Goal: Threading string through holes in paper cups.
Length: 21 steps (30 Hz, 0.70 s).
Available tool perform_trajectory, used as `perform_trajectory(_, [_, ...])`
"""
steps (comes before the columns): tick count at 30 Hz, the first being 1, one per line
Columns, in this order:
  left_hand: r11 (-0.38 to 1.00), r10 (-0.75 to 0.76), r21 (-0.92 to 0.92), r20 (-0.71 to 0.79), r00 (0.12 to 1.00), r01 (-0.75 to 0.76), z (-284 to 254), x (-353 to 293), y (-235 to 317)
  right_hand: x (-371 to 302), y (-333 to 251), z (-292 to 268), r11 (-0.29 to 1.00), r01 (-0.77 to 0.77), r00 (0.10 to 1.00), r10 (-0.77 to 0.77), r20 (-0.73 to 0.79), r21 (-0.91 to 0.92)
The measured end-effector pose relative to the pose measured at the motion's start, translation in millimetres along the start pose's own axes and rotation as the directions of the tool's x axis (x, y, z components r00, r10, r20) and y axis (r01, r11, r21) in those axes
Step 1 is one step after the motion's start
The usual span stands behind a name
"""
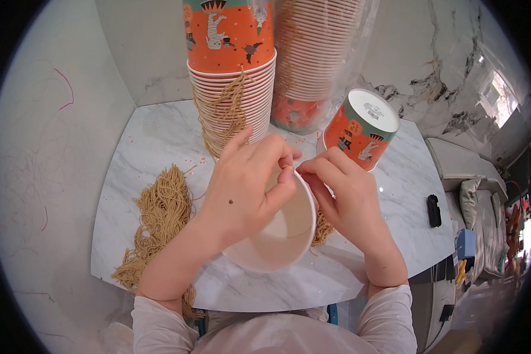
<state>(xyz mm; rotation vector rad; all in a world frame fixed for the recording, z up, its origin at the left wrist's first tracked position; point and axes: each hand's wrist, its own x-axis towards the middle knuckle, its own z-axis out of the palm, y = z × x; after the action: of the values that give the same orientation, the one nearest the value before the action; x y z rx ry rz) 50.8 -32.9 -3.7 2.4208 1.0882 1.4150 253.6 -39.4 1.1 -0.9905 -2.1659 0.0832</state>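
Note:
A white-lined paper bucket (pixel 277 245) lies tilted in front of me, its open mouth toward me. My left hand (pixel 248 183) reaches across the mouth, thumb and forefinger pinched at the rim's upper edge. Right beside it, my right hand (pixel 342 192) grips the same stretch of rim from outside, fingertips together. Whether a cord end sits between the fingertips is too small to tell. Left of my left forearm lies a thick bundle of tan cords (pixel 162 212), running down over the table's front edge. More tan cords (pixel 323 229) show behind the bucket.
A tall stack of nested orange paper buckets (pixel 233 44) stands at the back, with tan cords (pixel 227 106) draped over it. Beside it is a plastic-wrapped stack (pixel 315 53). An upside-down orange bucket (pixel 363 127) and a small black object (pixel 433 210) are to the right on the marbled table (pixel 404 236).

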Motion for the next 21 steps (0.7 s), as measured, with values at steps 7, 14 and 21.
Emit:
perform_trajectory(7, [0.995,-0.087,-0.035,0.092,0.992,0.090,-5,0,5,1,0,-7,0.999,-0.027,0.999,0.028,0.045,-0.019])
perform_trajectory(14, [0.956,-0.240,-0.141,0.130,0.962,0.257,-4,-2,10,0,2,-3,0.966,-0.116,0.984,0.082,0.156,0.229])
perform_trajectory(21, [0.942,-0.267,-0.141,0.239,0.934,0.305,-7,-1,8,4,10,-4,0.667,-0.447,0.886,0.239,0.397,0.596])
